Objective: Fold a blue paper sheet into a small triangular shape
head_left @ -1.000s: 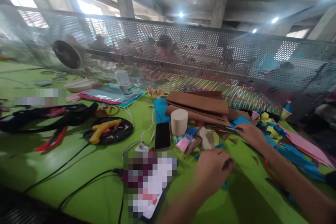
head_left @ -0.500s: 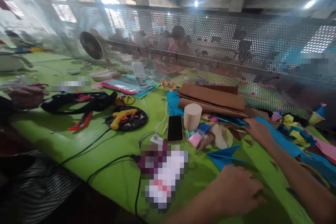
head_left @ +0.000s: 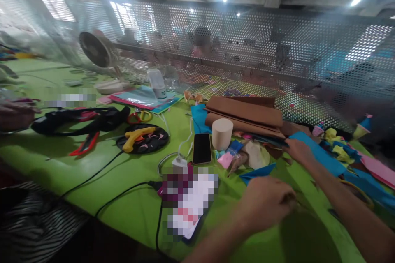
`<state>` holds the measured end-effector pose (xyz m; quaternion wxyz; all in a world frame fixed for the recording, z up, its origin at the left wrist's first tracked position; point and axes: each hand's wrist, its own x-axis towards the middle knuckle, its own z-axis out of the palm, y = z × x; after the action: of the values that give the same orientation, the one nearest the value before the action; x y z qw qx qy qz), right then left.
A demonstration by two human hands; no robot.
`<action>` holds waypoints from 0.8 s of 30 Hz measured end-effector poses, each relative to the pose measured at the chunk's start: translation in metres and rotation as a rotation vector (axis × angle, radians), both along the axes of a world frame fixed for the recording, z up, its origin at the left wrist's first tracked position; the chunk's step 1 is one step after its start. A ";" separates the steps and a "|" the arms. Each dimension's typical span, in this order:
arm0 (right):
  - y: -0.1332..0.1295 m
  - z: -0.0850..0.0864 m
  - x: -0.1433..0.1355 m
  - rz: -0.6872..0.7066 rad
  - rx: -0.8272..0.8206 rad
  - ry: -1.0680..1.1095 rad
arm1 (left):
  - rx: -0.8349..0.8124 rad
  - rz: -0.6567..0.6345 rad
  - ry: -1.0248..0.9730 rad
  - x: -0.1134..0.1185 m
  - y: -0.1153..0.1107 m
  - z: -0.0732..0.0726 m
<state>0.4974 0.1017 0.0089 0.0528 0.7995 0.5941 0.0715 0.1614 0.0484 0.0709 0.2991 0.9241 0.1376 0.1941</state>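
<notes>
My left hand (head_left: pixel 267 201) is in the lower right of the head view, above the green tabletop (head_left: pixel 123 197). Its fingers are curled together, and anything between them is too small to tell. Farther back, my right hand (head_left: pixel 298 151) reaches to the edge of thin coloured sheets beside folded brown sheets (head_left: pixel 243 111); its fingertips are blurred. A folded blue paper piece (head_left: pixel 257 172) lies just behind my left hand. Near it are a cream roll (head_left: pixel 222 133), small pink and blue scraps (head_left: pixel 230 158) and a dark-screened phone (head_left: pixel 202 148).
Yellow hot-glue gun (head_left: pixel 138 137) on a black round tray, scissors (head_left: pixel 140 116), cables and a lit phone (head_left: pixel 194 205) lie leftward. Behind stand a fan (head_left: pixel 95 49) and a perforated screen (head_left: pixel 247 57). Another person's hand (head_left: pixel 17 115) is at far left. Crumpled yellow paper (head_left: pixel 336 144) lies right.
The view has shifted a little to the right. My left hand is slightly higher in the picture, and a dark shadow now shows on the green surface beside it. My right hand stays by the sheets.
</notes>
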 end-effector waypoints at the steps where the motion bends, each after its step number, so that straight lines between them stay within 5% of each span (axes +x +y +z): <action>1: -0.001 0.001 -0.001 -0.008 0.004 -0.002 | -0.028 0.089 -0.008 -0.002 0.005 0.002; 4: -0.004 0.003 -0.007 -0.030 0.021 -0.001 | -0.049 0.378 -0.024 -0.010 0.023 0.007; 7: -0.009 0.007 -0.016 -0.048 0.035 0.007 | -0.040 0.460 0.026 -0.017 0.039 0.005; 14: -0.014 0.012 -0.032 -0.110 0.079 0.029 | 0.001 0.333 0.313 -0.016 0.049 -0.005; 24: -0.012 0.012 -0.023 -0.142 0.232 0.185 | 0.023 0.289 0.465 -0.012 0.050 -0.009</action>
<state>0.4747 0.0894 0.0205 -0.0903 0.8433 0.5261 0.0617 0.1491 0.0982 0.0622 0.2181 0.9179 0.3310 0.0191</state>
